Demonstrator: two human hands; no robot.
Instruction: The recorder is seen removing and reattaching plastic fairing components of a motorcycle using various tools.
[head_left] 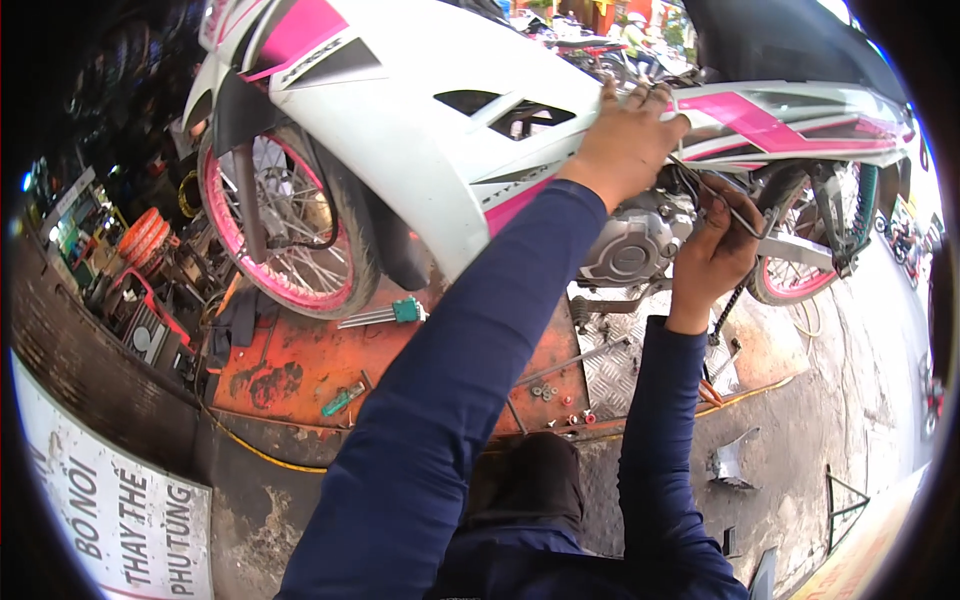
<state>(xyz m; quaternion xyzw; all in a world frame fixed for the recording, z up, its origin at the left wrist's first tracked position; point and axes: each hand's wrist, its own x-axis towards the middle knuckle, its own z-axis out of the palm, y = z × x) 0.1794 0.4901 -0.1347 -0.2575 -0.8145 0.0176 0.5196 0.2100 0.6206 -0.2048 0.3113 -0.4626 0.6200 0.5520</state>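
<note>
White and pink fairing panel [440, 120] of a motorcycle [560, 110] standing on an orange lift platform [320, 360] fills the top of the view. Left hand [625, 145] lies flat against the panel's edge above the silver engine [635, 245], fingers curled over it. Right hand [712, 255] is closed around a thin bent metal tool [735, 215] just beside the engine. A set of hex keys [385, 314] lies on the platform near the pink-rimmed front wheel [285, 230].
</note>
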